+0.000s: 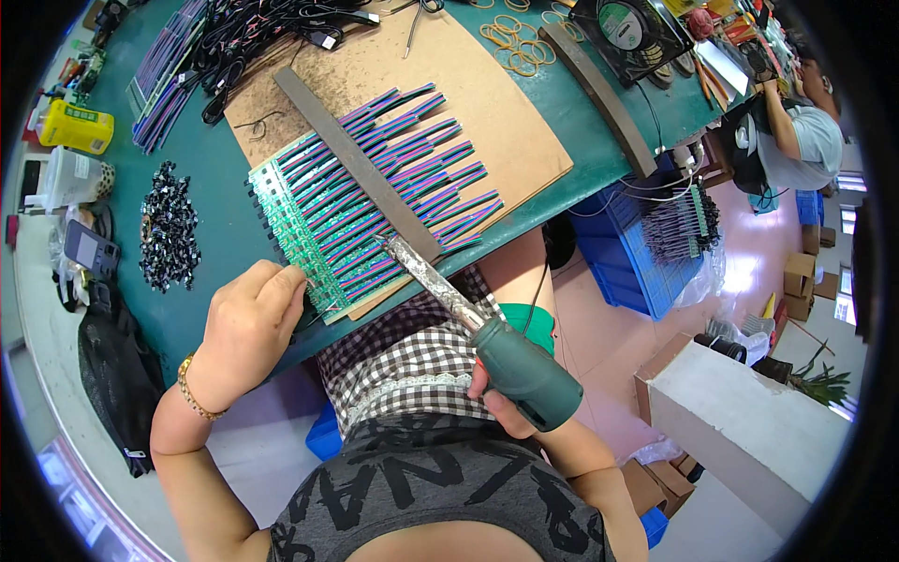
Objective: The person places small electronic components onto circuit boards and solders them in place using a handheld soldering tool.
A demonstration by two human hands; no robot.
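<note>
My right hand (507, 412) is wrapped round the green handle of a large soldering iron (524, 373). Its stained metal barrel points up and left, the tip close to the near end of a dark flat bar (351, 155). That bar lies across rows of striped multicoloured wires (426, 178) running out from a green circuit board panel (288, 225). At the panel's near left corner, my left hand (248, 318) has its fingertips pinched together; what they hold is too small to make out. Under panel and wires is a brown board (510, 117).
Small black components (169, 228) are heaped on the green table (220, 178) at left, near a yellow bottle (77, 126). Black cables (257, 42), rubber bands (524, 47), a second bar (599, 94) and a fan (623, 28) lie farther back. A blue crate (623, 253) stands right; another person (805, 140) sits beyond.
</note>
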